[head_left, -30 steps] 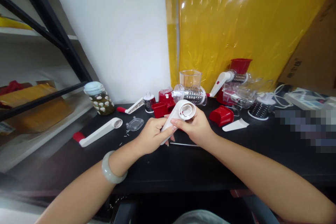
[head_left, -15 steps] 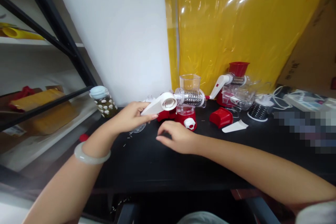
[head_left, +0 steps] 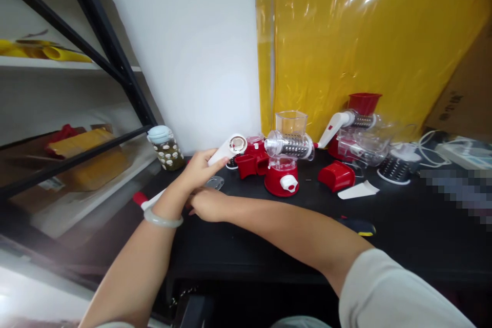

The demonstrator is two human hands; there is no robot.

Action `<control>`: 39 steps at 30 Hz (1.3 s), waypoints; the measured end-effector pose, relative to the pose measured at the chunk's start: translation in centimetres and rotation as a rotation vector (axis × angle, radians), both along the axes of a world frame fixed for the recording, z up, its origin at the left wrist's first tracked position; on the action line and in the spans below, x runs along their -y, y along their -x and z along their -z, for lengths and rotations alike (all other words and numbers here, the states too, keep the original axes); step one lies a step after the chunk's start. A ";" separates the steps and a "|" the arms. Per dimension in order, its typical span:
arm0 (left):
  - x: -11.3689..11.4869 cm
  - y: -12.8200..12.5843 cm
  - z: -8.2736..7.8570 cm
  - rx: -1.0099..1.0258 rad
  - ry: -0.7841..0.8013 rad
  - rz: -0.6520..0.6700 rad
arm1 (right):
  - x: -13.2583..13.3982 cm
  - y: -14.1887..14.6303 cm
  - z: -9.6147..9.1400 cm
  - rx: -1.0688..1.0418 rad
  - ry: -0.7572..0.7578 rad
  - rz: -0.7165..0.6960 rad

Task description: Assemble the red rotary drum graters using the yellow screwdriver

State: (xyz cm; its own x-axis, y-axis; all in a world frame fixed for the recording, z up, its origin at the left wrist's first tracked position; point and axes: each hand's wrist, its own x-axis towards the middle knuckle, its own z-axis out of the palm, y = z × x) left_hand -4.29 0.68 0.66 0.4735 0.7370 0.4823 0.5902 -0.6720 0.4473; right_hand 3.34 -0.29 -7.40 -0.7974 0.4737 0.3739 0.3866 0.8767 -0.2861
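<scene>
My left hand (head_left: pixel 196 170) is closed round a white crank handle (head_left: pixel 227 149), held up above the black table (head_left: pixel 246 246) with its round end pointing right. My right hand (head_left: pixel 206 205) reaches across under my left wrist, down on the table beside a small clear plastic plate (head_left: pixel 215 182); its fingers are mostly hidden. Another white handle with a red knob (head_left: pixel 143 201) lies on the table just left of my hands. A jade bangle (head_left: pixel 161 220) circles my left wrist.
A red and clear rotary grater (head_left: pixel 286 161) stands just right of my hands, with red parts (head_left: pixel 338 175), steel drums (head_left: pixel 395 164) and a second grater (head_left: pixel 357 123) beyond. A jar (head_left: pixel 166 147) stands at the back left by the black shelf frame (head_left: pixel 115 51). A yellow sheet (head_left: pixel 365 36) leans behind.
My left hand has carried the white handle leftward and kept it raised. My right hand let go of it, dropped to the table and moved left under my left wrist.
</scene>
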 end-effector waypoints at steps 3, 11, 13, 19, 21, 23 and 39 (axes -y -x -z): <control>0.3 -0.3 -0.1 -0.013 0.032 0.028 | -0.2 0.6 0.4 0.048 0.016 0.046; 1.1 -0.8 -0.1 -0.109 0.292 0.097 | 3.1 -2.9 -1.5 0.093 -0.013 0.059; 1.1 -0.7 -0.2 -0.125 0.356 0.123 | 4.6 -5.6 -2.3 0.111 -0.045 -0.004; 1.8 -0.9 -0.6 -0.175 0.491 0.215 | 8.9 -15.3 -5.4 -0.224 -0.181 -0.114; 2.3 -1.4 -0.7 -0.202 0.537 0.243 | 9.3 -17.8 -6.1 -0.382 -0.220 -0.041; 2.8 -1.9 -0.6 -0.228 0.571 0.270 | 9.1 -19.5 -6.2 -0.491 -0.274 0.047; 3.7 -3.4 0.1 -0.295 0.676 0.374 | 9.2 -20.7 -3.5 -0.637 -0.132 0.167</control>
State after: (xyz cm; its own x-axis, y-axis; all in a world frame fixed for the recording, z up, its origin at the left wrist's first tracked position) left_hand -0.87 -3.06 0.54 0.7825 0.5924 -0.1917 0.5380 -0.4885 0.6869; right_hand 24.09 -9.52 -3.88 -0.3217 0.4899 0.8102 0.3112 0.8629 -0.3982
